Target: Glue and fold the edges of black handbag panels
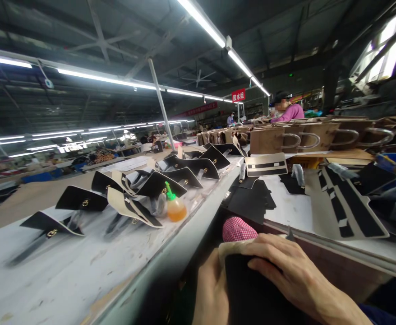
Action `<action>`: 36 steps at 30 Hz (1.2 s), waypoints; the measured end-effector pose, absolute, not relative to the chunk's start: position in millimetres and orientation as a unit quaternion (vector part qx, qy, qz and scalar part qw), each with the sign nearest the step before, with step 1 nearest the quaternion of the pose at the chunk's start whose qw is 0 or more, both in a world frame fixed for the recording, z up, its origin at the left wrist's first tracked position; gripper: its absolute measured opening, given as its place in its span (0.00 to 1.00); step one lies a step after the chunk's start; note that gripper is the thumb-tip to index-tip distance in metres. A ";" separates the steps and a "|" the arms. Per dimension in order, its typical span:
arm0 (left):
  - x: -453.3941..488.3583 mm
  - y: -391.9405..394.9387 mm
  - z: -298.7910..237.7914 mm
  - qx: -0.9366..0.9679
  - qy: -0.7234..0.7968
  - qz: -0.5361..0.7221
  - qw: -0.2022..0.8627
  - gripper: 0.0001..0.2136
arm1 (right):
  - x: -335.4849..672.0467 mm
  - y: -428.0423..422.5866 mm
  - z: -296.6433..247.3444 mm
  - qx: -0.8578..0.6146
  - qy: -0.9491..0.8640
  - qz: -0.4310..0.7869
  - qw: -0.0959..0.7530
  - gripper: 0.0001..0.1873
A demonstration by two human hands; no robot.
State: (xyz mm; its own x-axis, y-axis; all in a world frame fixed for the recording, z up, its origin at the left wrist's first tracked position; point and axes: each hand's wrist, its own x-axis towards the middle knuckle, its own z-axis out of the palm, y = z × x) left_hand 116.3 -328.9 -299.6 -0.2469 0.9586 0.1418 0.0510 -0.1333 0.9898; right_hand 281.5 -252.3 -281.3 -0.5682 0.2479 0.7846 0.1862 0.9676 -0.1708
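Note:
At the bottom of the view my two hands hold one black leather piece with a beige edge (252,289). My left hand (209,293) grips its left side from below, thumb along the edge. My right hand (296,277) lies over the top, fingers curled onto the black face. A small orange glue bottle with a green cap (175,206) stands on the conveyor to the upper left of my hands. Several black flap pieces with gold clasps (184,174) lie in a row along that conveyor.
A white conveyor belt (66,271) runs away on the left. A work table (292,207) on the right carries black cut pieces, beige striped panels (343,203) and brown bags with handles (286,137). A pink checked cloth (237,229) sits ahead of my hands. A person in purple (287,110) works farther back.

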 end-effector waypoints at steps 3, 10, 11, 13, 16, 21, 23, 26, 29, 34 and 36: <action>119.7 -334.4 -300.0 0.469 0.540 0.577 0.395 0.21 | 280.6 -258.5 -279.0 -0.104 -0.878 0.021 0.466 0.07; 121.2 -340.6 -294.2 0.508 0.517 0.570 0.387 0.19 | 281.7 -262.2 -287.2 -0.105 -0.864 -0.017 0.492 0.09; 121.4 -340.9 -294.2 0.514 0.520 0.567 0.380 0.19 | 281.2 -262.4 -287.6 -0.105 -0.862 -0.017 0.496 0.09; 122.1 -341.5 -294.8 0.520 0.522 0.567 0.369 0.18 | 279.9 -263.0 -287.8 -0.103 -0.857 -0.023 0.504 0.10; 123.5 -342.2 -296.8 0.517 0.519 0.574 0.365 0.17 | 277.8 -264.4 -287.9 -0.102 -0.851 -0.033 0.514 0.11; 124.1 -341.8 -306.0 0.511 0.538 0.575 0.345 0.20 | 276.1 -265.3 -290.2 -0.107 -0.841 -0.037 0.530 0.13; 123.5 -341.2 -310.8 0.514 0.550 0.569 0.331 0.21 | 275.8 -264.9 -290.9 -0.109 -0.838 -0.040 0.532 0.13; 122.6 -340.4 -316.4 0.526 0.546 0.568 0.321 0.22 | 275.3 -264.4 -291.0 -0.114 -0.838 -0.050 0.531 0.12; 123.0 -340.6 -320.2 0.520 0.558 0.567 0.312 0.20 | 274.5 -264.6 -290.1 -0.120 -0.839 -0.056 0.529 0.12; 126.8 -344.6 -325.2 0.491 0.606 0.564 0.270 0.20 | 275.6 -264.9 -288.9 -0.120 -0.842 -0.050 0.524 0.12; 128.6 -347.2 -327.2 0.462 0.635 0.563 0.257 0.21 | 276.8 -264.6 -289.1 -0.119 -0.844 -0.045 0.520 0.12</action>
State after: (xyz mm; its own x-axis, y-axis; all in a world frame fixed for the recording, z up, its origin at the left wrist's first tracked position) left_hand 128.6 -347.2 -327.2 -0.4411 0.8761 0.1947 0.2974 -0.0620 0.9527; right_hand 276.8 -264.6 -289.1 -0.4303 0.1545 0.8894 0.2484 0.9675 -0.0479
